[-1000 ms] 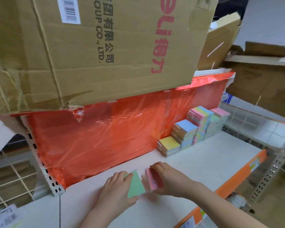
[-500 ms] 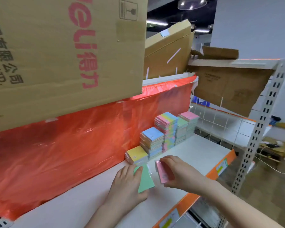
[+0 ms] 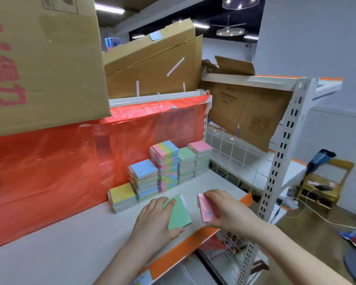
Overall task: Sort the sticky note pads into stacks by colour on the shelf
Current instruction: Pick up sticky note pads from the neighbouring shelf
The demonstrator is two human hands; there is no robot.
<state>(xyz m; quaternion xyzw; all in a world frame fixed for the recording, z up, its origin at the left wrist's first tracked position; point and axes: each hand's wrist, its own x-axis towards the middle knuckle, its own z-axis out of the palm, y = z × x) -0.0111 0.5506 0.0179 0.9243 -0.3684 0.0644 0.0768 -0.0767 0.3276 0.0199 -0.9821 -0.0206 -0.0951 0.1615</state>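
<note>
White shelving fills the view: the shelf (image 3: 74, 239) has an orange front edge, a red plastic sheet (image 3: 49, 171) hangs behind it, and large cardboard boxes (image 3: 45, 58) sit on the level above. Progress, judged from the layout: five stacks stand in a row against the sheet, so sorting appears well advanced. From left to right these are the yellow-topped stack (image 3: 122, 197), the blue-topped stack (image 3: 143, 174), the tall multicolour stack (image 3: 165, 161), the green-topped stack (image 3: 187, 161) and the pink-topped stack (image 3: 200, 156). The edges of several stacks show mixed colours, so it cannot be told whether each is fully sorted. Two pads remain unplaced, both near the front edge and well apart from their matching stacks. The left hand (image 3: 156, 220) lies palm down on the shelf, its fingers over the left side of the green pad (image 3: 179, 212) and its thumb at the pad's near corner; the pad tilts up on the shelf surface in this grasp. The right hand (image 3: 228, 212) grasps the pink pad (image 3: 207, 208) from the right, fingers curled over its top edge and thumb beneath, with the pad held on edge just above the shelf. Remaining work: move each pad to the stack of its colour
</note>
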